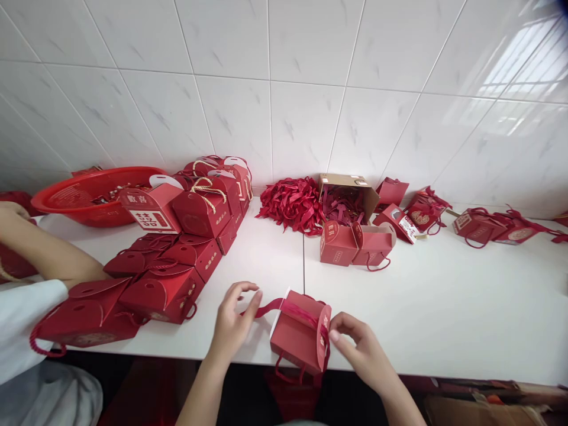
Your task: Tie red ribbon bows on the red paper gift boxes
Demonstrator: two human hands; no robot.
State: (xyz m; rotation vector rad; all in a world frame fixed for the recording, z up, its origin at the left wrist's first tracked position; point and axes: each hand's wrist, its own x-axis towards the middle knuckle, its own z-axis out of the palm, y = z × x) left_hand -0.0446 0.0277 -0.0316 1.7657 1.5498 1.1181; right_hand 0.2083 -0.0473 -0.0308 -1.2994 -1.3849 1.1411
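A red box [293, 338] is set on the surface [444, 307] between the left hand [231, 322] and the right hand [361, 350]. Left of the box, the left hand is half-curled, met by the ribbon [268, 306] laid across the box; whether it is gripped cannot be told. Just right of the box, the right hand is held loosely bent, its hold likewise unclear. Beyond the box, a ribbon heap [290, 204] is piled.

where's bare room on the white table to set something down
Widest: the white table right of the right hand, below the far-right red card boxes. Smaller: between the stacked red card boxes and crumpled red ribbon heap. Crowded: left, by the round red plastic basin, and around the brown cardboard box.
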